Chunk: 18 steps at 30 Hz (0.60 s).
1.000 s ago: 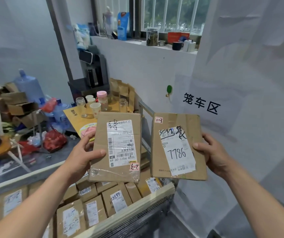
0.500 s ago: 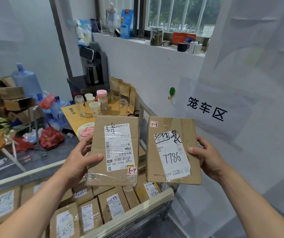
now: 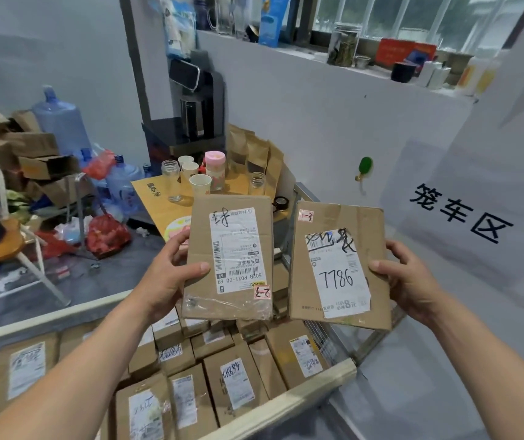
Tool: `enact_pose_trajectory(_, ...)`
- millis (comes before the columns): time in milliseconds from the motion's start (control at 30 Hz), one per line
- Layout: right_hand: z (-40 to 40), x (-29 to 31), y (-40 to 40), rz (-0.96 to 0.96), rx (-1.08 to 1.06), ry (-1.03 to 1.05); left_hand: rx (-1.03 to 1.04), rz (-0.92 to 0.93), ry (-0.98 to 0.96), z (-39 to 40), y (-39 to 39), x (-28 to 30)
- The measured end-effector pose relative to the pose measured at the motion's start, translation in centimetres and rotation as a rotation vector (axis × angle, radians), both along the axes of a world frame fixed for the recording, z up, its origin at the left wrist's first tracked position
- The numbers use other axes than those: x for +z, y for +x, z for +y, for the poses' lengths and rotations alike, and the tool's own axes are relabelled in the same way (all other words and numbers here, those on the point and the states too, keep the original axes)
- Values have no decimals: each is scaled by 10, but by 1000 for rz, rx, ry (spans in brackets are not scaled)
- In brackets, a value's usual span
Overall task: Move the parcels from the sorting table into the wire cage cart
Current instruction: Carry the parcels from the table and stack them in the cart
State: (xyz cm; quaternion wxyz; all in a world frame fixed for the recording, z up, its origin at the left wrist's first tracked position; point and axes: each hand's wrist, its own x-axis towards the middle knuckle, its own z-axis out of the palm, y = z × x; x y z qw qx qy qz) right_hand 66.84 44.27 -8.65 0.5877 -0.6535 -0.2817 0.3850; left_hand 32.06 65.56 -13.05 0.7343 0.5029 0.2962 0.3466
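The parcels, one (image 3: 229,258) pinched at its edge by the left hand (image 3: 167,276) and one (image 3: 338,265) by the right hand (image 3: 408,279) above the full cart (image 3: 305,393), look light, stiff and flat, so edge grips probably suffice.

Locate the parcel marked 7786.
Head view, right of centre: the 7786 parcel is held by the right hand, above the parcel-filled cart, beside the left hand's parcel.

Your two held-up parcels hide the cart's far corner (image 3: 305,192); fine label print (image 3: 235,249) is unreadable; bottom-left parcels (image 3: 26,369) are blurry, cropped.
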Motion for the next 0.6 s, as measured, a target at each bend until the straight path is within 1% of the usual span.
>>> enact_pose_trajectory(200,40,-8,-11,7,45,-40,-1,4,-34,31,-28,-13)
enact_pose_trajectory(367,76,-24,-22,21,134,-97,58,29,-65,50,-59,-40)
enact_pose_trajectory(500,108,-40,-36,23,224,-150,116,49,-118,53,-84,-53)
enact_pose_trajectory(600,132,-54,-41,61,282,-178,182,76,-141,51,-98,-62)
